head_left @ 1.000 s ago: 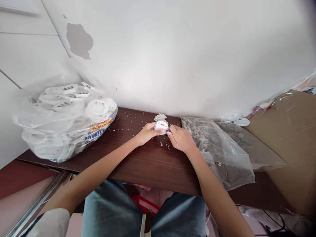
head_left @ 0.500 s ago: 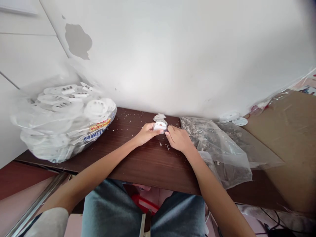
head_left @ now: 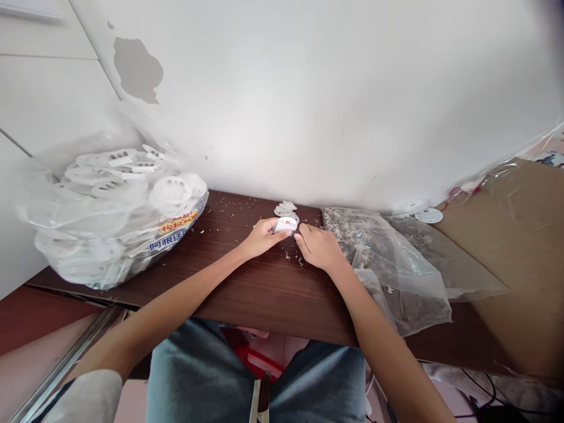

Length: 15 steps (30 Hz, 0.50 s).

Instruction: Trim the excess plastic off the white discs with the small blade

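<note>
White disc (head_left: 286, 224) hides partly in left grip (head_left: 262, 237); right grip (head_left: 316, 245) holds something indistinct.

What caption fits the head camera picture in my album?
Left hand holding a white disc, right hand at its edge, above a dark table dotted with white bits.

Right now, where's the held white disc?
Head view, near centre: the white disc is in the left hand, the right hand at its right side, with a few white pieces just behind it on the table.
</note>
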{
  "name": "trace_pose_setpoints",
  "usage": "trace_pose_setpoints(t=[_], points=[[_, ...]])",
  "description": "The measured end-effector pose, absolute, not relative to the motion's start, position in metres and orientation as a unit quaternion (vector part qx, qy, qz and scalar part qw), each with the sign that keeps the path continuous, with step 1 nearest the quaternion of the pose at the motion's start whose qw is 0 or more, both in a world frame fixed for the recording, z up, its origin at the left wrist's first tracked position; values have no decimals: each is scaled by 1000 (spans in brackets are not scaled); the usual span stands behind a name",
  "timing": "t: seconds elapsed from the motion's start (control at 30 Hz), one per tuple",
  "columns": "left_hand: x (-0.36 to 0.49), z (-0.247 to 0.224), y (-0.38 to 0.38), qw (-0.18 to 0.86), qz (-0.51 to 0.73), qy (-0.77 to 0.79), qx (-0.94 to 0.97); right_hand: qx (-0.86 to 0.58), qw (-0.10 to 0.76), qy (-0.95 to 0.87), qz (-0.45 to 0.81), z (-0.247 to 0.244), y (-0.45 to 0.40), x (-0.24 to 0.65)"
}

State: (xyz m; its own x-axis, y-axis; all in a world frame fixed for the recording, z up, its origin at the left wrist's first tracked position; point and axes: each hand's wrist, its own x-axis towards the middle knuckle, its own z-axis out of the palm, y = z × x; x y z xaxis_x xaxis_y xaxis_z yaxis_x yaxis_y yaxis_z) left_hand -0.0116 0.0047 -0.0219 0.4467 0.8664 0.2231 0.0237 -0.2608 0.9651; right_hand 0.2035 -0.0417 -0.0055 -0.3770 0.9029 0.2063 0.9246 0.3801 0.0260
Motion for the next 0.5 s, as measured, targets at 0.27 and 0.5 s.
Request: trace_pose_setpoints(t=[0.27, 0.5], points=[[-12, -23, 4, 405, 428, 363, 722, -576, 63, -813, -55, -5, -43, 197], [-13, -24, 3, 289, 445, 372, 761, -595, 72, -800, -27, -2, -43, 191]])
